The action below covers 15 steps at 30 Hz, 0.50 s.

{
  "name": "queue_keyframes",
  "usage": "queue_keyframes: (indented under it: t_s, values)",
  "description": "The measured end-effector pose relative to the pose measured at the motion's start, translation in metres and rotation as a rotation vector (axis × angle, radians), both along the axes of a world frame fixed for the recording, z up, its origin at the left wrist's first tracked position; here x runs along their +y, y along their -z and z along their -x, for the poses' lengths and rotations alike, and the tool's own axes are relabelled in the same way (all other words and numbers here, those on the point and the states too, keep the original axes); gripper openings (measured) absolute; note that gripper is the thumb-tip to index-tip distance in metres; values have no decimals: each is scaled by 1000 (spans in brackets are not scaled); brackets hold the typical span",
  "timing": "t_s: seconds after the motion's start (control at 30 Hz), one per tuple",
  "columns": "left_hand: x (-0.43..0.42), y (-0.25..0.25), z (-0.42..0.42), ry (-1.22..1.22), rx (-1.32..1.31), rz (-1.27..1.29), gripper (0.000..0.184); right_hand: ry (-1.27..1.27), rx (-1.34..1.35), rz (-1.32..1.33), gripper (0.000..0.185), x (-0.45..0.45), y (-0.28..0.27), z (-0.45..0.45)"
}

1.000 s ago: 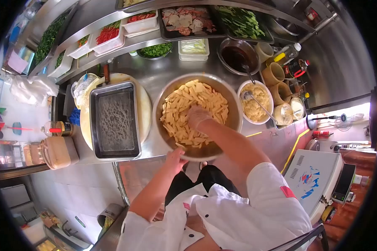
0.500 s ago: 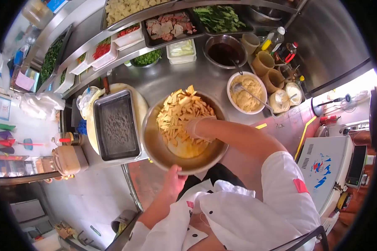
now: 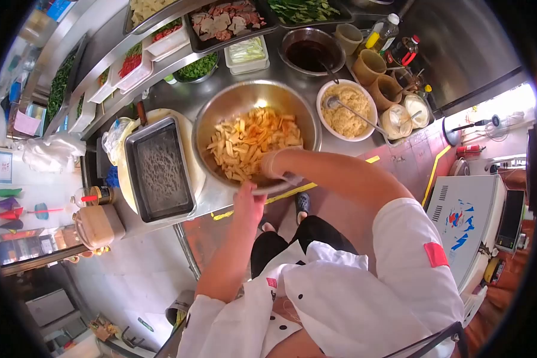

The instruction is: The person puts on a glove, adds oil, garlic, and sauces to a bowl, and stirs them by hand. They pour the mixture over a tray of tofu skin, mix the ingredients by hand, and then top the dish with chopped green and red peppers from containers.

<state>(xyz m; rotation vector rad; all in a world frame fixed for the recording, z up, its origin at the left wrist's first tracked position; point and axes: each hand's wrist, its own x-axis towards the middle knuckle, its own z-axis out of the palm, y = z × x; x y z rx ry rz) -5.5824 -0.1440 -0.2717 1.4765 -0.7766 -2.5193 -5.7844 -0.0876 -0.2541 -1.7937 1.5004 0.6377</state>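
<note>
A large metal mixing bowl (image 3: 307, 110) rests on the steel counter's front edge. Pale strips of food (image 3: 244, 140) lie in it, some tinted orange; they look like cut potato or tofu, I cannot tell which. My left hand (image 3: 249, 200) grips the near rim, thumb on top. My right hand (image 3: 275, 166), in a clear plastic glove, reaches inside the bowl at its near right, against the strips. Its fingers are hidden below the wrist.
Left of the bowl a dark rectangular tray (image 3: 161, 170) sits on a round board (image 3: 198, 179). To the right are a white bowl of pale paste (image 3: 347, 110) with a ladle, a bowl of dark sauce (image 3: 310, 51) and several jars (image 3: 370, 65). Food trays (image 3: 227, 21) line the shelf above.
The bowl, previously tilted toward me, now sits flatter and farther forward. The strips have tumbled from the far side toward the near left. Both hands moved forward with it.
</note>
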Motion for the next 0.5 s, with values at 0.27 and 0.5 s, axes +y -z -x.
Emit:
queue_keyframes:
  t_s: [0.27,0.5]
  values:
    - [44,-32,-54,-204,-64,-103,17,291,125,-67,26,23,11,-8]
    - [23,-6,-26,-164,119,-136,14,671,-41,52,20,11,12,33]
